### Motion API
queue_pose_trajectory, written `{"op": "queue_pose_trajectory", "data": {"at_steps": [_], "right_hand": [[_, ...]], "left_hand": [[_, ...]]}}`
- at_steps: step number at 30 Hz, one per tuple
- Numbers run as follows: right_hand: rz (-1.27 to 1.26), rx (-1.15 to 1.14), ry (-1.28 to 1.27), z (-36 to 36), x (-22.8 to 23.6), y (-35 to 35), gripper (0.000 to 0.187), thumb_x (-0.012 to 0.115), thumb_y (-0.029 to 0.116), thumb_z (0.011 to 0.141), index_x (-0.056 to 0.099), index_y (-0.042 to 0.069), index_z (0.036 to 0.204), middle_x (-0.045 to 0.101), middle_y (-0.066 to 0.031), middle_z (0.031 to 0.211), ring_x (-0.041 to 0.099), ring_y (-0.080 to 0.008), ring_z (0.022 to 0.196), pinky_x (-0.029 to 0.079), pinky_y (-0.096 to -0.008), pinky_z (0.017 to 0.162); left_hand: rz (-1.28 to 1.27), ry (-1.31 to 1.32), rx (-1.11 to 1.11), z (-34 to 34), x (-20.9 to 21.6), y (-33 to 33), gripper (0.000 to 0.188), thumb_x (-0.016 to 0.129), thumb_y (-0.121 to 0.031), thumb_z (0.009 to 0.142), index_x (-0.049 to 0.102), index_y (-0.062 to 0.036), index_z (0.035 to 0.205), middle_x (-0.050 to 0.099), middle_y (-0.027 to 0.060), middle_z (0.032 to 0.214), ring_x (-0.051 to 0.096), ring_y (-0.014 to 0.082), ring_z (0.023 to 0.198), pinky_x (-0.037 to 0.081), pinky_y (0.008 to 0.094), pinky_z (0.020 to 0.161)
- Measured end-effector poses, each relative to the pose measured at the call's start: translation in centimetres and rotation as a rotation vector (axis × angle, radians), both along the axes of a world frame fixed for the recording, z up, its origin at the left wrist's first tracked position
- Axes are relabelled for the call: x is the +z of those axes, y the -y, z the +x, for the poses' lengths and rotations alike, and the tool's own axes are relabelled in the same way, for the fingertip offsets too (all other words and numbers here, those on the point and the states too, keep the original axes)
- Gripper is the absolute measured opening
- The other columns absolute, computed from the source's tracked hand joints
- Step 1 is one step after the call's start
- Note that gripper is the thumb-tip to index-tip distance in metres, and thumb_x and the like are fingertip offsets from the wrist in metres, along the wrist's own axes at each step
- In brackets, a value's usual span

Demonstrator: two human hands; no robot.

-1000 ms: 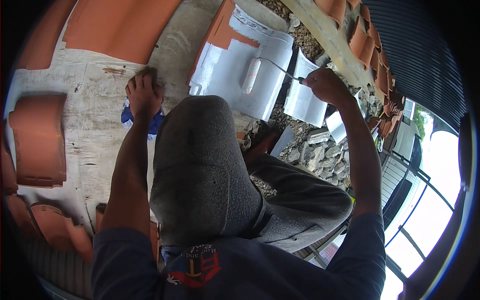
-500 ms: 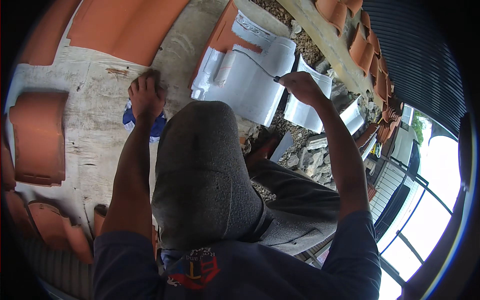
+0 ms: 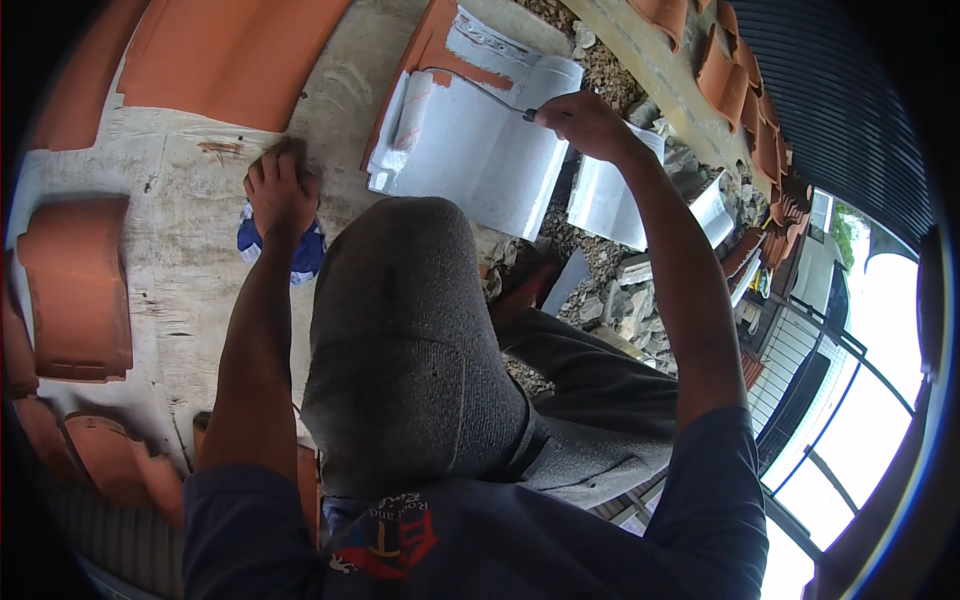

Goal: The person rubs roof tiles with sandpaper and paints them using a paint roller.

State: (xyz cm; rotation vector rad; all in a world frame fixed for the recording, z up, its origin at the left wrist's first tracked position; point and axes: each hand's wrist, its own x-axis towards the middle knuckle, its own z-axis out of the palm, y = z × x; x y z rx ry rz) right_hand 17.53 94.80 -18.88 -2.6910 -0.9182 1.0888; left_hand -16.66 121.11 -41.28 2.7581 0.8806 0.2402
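Observation:
My right hand (image 3: 590, 125) is closed round the dark handle of a paint roller (image 3: 412, 112), whose long bent wire runs left to its sleeve. The sleeve lies on a curved clay roof tile (image 3: 500, 155) coated mostly in wet, shiny silvery-white paint. Bare orange clay shows along this tile's upper left part. To the left, my left hand (image 3: 282, 192) presses down on the pale board (image 3: 190, 260), its fingers curled. A bunched blue and white cloth (image 3: 306, 256) sticks out from beneath that hand and wrist; the fingers' undersides are hidden.
Orange tiles (image 3: 225, 60) lie at the upper left, with another tile (image 3: 78, 290) at the left edge. Right of the painted tile stand another silvery-white tile (image 3: 610, 205) and broken rubble (image 3: 635, 315). More orange tiles (image 3: 722, 80) line the upper right. My grey-trousered knee (image 3: 400, 270) rises between my arms.
The roller has moved up and to the left over the painted tile, with my right hand following. My left hand stays on the cloth; the whole view has shifted slightly.

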Motion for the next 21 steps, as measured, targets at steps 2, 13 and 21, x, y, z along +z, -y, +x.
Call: {"op": "queue_pose_trajectory", "data": {"at_steps": [2, 13, 21], "right_hand": [[0.013, -0.089, -0.075, -0.6, 0.2, 0.0, 0.027, 0.069, 0.029, 0.098, 0.079, 0.008, 0.11, 0.074, -0.0146, 0.088, 0.067, -0.0229, 0.078, 0.055, -0.0391, 0.079], [0.06, -0.039, -0.061, -0.2, -0.3, -0.4, 0.027, 0.07, 0.031, 0.097, 0.079, 0.007, 0.105, 0.071, -0.0113, 0.08, 0.067, -0.021, 0.074, 0.054, -0.0373, 0.075], [-0.059, 0.133, 0.013, 4.9, 1.3, 2.5, 0.03, 0.067, 0.031, 0.098, 0.077, 0.002, 0.099, 0.065, -0.0073, 0.071, 0.061, -0.0166, 0.068, 0.052, -0.0362, 0.07]], "left_hand": [[0.009, -0.008, -0.001, 0.1, -0.2, 0.2, 0.045, 0.06, -0.032, 0.088, 0.056, -0.0114, 0.128, 0.053, 0.0121, 0.136, 0.05, 0.0374, 0.122, 0.041, 0.0539, 0.105], [0.034, 0.057, -0.008, 0.1, -0.2, 0.3, 0.044, 0.06, -0.032, 0.088, 0.056, -0.0102, 0.127, 0.054, 0.0118, 0.135, 0.051, 0.0374, 0.12, 0.041, 0.0536, 0.104], [0.011, -0.029, 0.005, 0.9, -0.1, 0.5, 0.048, 0.059, -0.031, 0.089, 0.056, -0.0133, 0.133, 0.054, 0.0123, 0.135, 0.051, 0.0382, 0.122, 0.042, 0.0544, 0.105]]}}
